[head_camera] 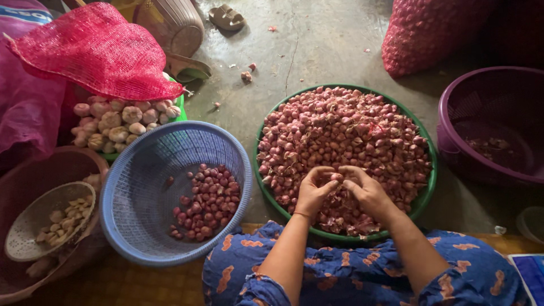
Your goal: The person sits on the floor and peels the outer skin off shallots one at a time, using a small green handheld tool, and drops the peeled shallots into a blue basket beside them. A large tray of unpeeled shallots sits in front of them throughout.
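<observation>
Head view: left hand (313, 190) and right hand (365, 190) meeting at the near edge of the green tray (432, 175), fingertips of both pinching one small shallot (336, 177) above the heaped pile. Probably light, firm and round, papery skin loose and slippery; best pinched at the ends. Blue basket (122, 198) of peeled ones just left.

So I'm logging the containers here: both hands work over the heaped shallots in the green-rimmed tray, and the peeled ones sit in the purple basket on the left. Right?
Not quite. In the head view, the peeled shallots sit in a blue basket on the left, not purple. The left hand and right hand do work over the green-rimmed tray.
</observation>
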